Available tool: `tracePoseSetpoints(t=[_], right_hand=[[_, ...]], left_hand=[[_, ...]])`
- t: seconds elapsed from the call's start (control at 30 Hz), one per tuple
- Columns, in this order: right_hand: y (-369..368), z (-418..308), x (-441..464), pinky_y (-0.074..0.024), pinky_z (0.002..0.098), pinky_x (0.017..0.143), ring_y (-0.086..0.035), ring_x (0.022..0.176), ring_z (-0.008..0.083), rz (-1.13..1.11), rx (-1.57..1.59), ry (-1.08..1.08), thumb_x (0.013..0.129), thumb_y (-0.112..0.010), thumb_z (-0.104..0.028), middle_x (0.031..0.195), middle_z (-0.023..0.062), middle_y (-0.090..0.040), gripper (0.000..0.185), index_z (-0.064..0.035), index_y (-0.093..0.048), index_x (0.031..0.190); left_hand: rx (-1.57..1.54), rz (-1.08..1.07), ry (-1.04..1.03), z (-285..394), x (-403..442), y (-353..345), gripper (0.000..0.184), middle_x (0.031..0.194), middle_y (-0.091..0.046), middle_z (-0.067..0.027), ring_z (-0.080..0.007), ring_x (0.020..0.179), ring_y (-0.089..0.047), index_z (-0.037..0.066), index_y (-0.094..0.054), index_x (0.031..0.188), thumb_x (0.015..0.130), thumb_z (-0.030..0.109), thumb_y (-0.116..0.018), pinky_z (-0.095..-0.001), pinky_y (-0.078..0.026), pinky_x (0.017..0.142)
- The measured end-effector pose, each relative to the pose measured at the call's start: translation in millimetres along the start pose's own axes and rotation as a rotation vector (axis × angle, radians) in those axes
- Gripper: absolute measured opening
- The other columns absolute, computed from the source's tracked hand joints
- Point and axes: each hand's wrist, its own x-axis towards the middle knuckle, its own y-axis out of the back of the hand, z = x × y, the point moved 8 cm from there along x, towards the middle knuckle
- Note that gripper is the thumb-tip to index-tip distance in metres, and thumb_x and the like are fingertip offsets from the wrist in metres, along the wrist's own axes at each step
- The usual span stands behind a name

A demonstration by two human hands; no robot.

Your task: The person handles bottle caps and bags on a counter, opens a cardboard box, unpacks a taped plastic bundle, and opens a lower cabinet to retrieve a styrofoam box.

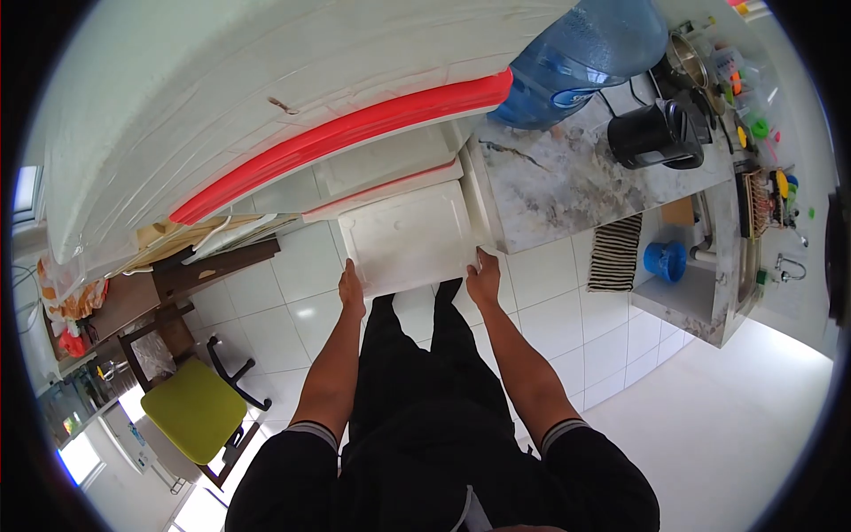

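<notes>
A white rectangular panel with rounded corners and a raised rim is held out in front of my legs. I cannot tell whether it is a lid, a tray or a drawer. My left hand grips its near left corner. At the near right corner, my right hand is closed on the edge, thumb uppermost. Just beyond the panel stands a large white appliance with a red strip along its edge. Its recessed white lower part meets the panel's far side.
To the right, a marbled counter carries a black kettle and a large blue water bottle. A striped mat and a blue bucket are by the sink unit. On the left are a green chair and a brown desk.
</notes>
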Motion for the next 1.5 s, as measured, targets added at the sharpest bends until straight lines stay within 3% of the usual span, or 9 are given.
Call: tracePoseSetpoints(t=[0.1,0.2,0.4,0.47,0.6,0.73,1.13,1.33,1.5], right_hand=[[-1.0,5.6,5.2,-0.0526,0.0476,0.100,-0.064,0.113,0.0431,0.025,-0.043,-0.019,0.085,-0.071,-0.001,0.124,0.0261,-0.062,0.056,0.0025,-0.058,0.139],[-3.0,5.1,3.8,-0.0527,0.0480,0.099,-0.064,0.111,0.0420,-0.026,0.012,-0.071,0.085,-0.071,-0.004,0.123,0.0265,-0.063,0.055,0.0021,-0.058,0.139],[28.3,-39.8,-54.8,-0.0541,0.0417,0.100,-0.067,0.114,0.0372,0.017,0.317,-0.018,0.089,-0.071,-0.006,0.123,0.0230,-0.065,0.046,0.0011,-0.060,0.133],[35.7,-58.1,-94.6,-0.0551,0.0382,0.099,-0.067,0.119,0.0328,-0.071,0.392,-0.004,0.090,-0.070,0.001,0.124,0.0205,-0.066,0.041,0.0003,-0.058,0.130],[28.1,-57.2,-155.9,-0.0535,0.0384,0.106,-0.065,0.124,0.0302,-0.303,0.452,-0.102,0.089,-0.066,0.011,0.133,0.0187,-0.062,0.038,0.0012,-0.055,0.125],[15.6,-46.7,-173.5,-0.0519,0.0387,0.109,-0.064,0.127,0.0302,-0.330,0.399,-0.091,0.089,-0.064,0.014,0.136,0.0190,-0.060,0.038,0.0018,-0.053,0.123],[21.6,-27.7,-145.8,-0.0550,0.0393,0.102,-0.067,0.120,0.0320,-0.214,0.431,-0.120,0.090,-0.067,0.006,0.130,0.0202,-0.064,0.037,0.0014,-0.054,0.124],[25.2,-13.3,-91.8,-0.0529,0.0427,0.100,-0.067,0.115,0.0347,-0.078,0.314,-0.108,0.094,-0.066,-0.007,0.127,0.0214,-0.065,0.038,0.0003,-0.057,0.130],[14.5,1.1,-42.7,-0.0499,0.0460,0.106,-0.061,0.124,0.0432,-0.108,0.083,-0.152,0.088,-0.072,-0.012,0.135,0.0314,-0.060,0.068,0.0078,-0.046,0.148]], left_hand=[[-0.029,-0.064,-0.010,1.5,-8.2,-7.0,0.077,0.131,-0.063,-0.0155,-0.0280,0.118,-0.059,-0.001,-0.059,0.139,0.100,0.065,-0.049,-0.0414,-0.044,0.106],[-0.015,-0.023,-0.056,5.5,-12.0,0.0,0.069,0.119,-0.065,-0.0096,-0.0207,0.108,-0.062,0.003,-0.060,0.134,0.101,0.063,-0.052,-0.0359,-0.049,0.094],[-0.479,-0.094,-0.063,-14.2,-29.3,45.7,0.067,0.134,-0.060,-0.0108,-0.0221,0.121,-0.059,0.006,-0.047,0.148,0.106,0.058,-0.046,-0.0345,-0.045,0.105],[-0.613,0.044,-0.141,-20.7,-51.8,83.3,0.063,0.137,-0.060,-0.0095,-0.0244,0.124,-0.058,0.009,-0.046,0.148,0.106,0.056,-0.045,-0.0381,-0.045,0.108],[-0.703,0.007,-0.133,-61.7,-61.8,131.8,0.038,0.136,-0.064,-0.0150,-0.0293,0.125,-0.059,0.009,-0.056,0.123,0.106,0.042,-0.051,-0.0450,-0.048,0.108],[-0.838,0.067,-0.027,-85.5,-61.0,141.8,0.039,0.139,-0.064,-0.0163,-0.0318,0.127,-0.059,0.007,-0.058,0.120,0.106,0.042,-0.049,-0.0495,-0.045,0.111],[-0.749,0.147,-0.063,-61.0,-63.3,101.8,0.054,0.147,-0.056,-0.0147,-0.0311,0.133,-0.055,0.007,-0.051,0.140,0.108,0.050,-0.042,-0.0453,-0.041,0.116],[-0.460,-0.101,-0.101,-31.2,-54.2,49.6,0.070,0.144,-0.055,-0.0132,-0.0285,0.132,-0.054,0.006,-0.042,0.153,0.109,0.060,-0.034,-0.0411,-0.039,0.116],[-0.242,-0.124,-0.123,7.4,-54.7,8.1,0.083,0.143,-0.057,-0.0177,-0.0279,0.133,-0.053,-0.004,-0.046,0.149,0.107,0.066,-0.031,-0.0395,-0.038,0.116]])
